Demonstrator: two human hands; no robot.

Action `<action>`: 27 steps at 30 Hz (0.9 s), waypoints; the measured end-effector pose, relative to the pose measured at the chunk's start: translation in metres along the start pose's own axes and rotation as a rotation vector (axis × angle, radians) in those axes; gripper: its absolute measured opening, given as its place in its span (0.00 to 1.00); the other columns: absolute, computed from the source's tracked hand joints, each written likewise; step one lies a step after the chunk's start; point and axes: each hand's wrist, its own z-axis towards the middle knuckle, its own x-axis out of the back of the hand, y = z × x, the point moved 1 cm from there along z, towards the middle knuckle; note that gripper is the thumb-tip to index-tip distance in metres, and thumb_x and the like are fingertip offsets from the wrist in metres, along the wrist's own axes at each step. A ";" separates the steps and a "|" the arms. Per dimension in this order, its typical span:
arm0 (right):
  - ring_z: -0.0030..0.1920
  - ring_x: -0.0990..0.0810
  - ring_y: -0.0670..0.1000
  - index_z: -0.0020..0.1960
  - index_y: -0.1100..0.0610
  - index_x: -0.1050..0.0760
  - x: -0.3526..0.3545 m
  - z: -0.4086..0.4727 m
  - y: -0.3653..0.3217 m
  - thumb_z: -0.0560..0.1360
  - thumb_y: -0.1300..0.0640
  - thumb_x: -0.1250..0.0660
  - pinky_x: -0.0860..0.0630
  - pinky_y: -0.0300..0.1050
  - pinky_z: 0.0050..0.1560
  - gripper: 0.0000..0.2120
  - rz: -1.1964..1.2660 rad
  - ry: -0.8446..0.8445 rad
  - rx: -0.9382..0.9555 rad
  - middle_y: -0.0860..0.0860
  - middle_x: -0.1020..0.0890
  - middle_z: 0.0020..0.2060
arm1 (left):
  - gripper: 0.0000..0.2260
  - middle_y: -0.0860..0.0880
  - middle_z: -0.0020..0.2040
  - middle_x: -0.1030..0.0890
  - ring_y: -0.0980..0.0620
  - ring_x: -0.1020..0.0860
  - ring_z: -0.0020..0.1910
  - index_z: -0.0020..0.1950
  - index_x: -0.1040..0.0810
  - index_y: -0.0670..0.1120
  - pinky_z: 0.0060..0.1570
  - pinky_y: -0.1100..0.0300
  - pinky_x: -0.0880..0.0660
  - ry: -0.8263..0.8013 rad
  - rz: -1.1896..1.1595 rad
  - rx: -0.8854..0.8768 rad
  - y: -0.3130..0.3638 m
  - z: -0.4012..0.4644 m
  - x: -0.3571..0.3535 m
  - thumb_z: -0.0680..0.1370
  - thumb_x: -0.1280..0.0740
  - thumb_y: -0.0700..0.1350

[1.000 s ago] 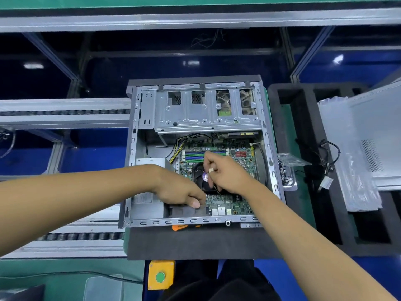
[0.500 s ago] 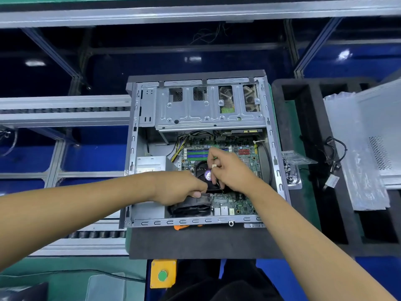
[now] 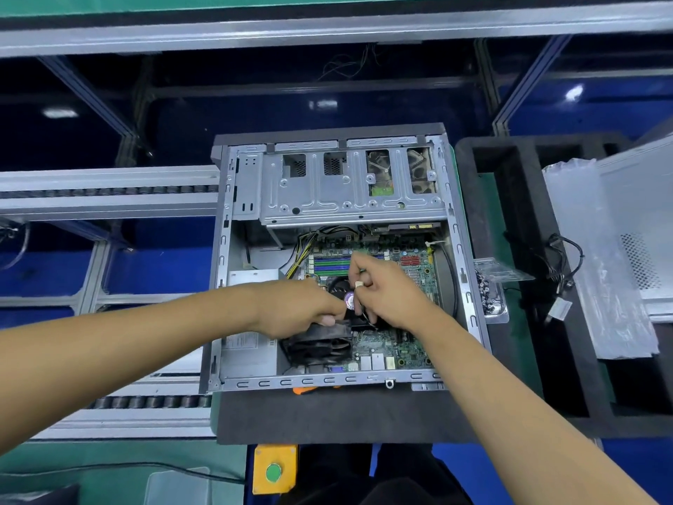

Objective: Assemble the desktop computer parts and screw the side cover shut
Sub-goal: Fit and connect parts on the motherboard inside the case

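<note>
An open grey computer case (image 3: 469, 286) lies flat on a black foam mat, its green motherboard (image 3: 400, 351) exposed. My left hand (image 3: 302, 311) grips the top edge of a black case fan (image 3: 317, 344) standing in the case's near-left part. My right hand (image 3: 389, 289) pinches a small white fan connector (image 3: 358, 284) on thin black wires above the CPU cooler (image 3: 340, 286), which has a purple label. The silver drive cage (image 3: 349, 187) fills the far half of the case.
A clear box of screws (image 3: 490, 297) sits just right of the case. A black foam tray (image 3: 517, 198) holds a black cable (image 3: 561, 271) and the bagged side cover (image 3: 626, 249). An orange tool handle (image 3: 306, 391) peeks from under the near case edge. A yellow button box (image 3: 273, 468) sits below.
My left hand has lifted the black fan up from the case floor and now grips it nearer the cooler. My right hand keeps hold of the white connector in nearly the same spot.
</note>
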 end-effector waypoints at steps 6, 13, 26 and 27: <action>0.23 0.21 0.56 0.42 0.47 0.33 -0.002 0.000 0.005 0.72 0.63 0.41 0.27 0.44 0.25 0.10 0.017 -0.017 0.018 0.50 0.17 0.30 | 0.09 0.50 0.32 0.33 0.54 0.37 0.31 0.45 0.32 0.45 0.36 0.54 0.40 -0.012 0.060 -0.005 -0.001 0.002 -0.005 0.85 0.41 0.41; 0.25 0.21 0.57 0.41 0.47 0.33 -0.002 0.001 0.005 0.70 0.60 0.39 0.27 0.50 0.24 0.08 -0.027 -0.035 0.043 0.51 0.21 0.27 | 0.07 0.51 0.41 0.21 0.54 0.27 0.41 0.50 0.25 0.50 0.46 0.54 0.28 -0.096 -0.054 -0.056 0.012 0.006 -0.019 0.85 0.39 0.50; 0.31 0.19 0.64 0.41 0.47 0.32 -0.001 0.000 0.004 0.71 0.59 0.40 0.24 0.53 0.27 0.06 -0.063 -0.068 0.040 0.49 0.21 0.25 | 0.03 0.51 0.44 0.22 0.55 0.27 0.43 0.50 0.25 0.49 0.46 0.60 0.29 -0.172 -0.236 -0.184 0.014 0.002 -0.018 0.84 0.35 0.46; 0.30 0.19 0.64 0.41 0.48 0.32 -0.001 0.000 0.004 0.72 0.60 0.40 0.24 0.54 0.28 0.07 -0.067 -0.067 0.042 0.49 0.21 0.25 | 0.04 0.50 0.43 0.23 0.53 0.26 0.43 0.49 0.26 0.49 0.47 0.57 0.29 -0.175 -0.240 -0.193 0.015 0.000 -0.019 0.84 0.36 0.46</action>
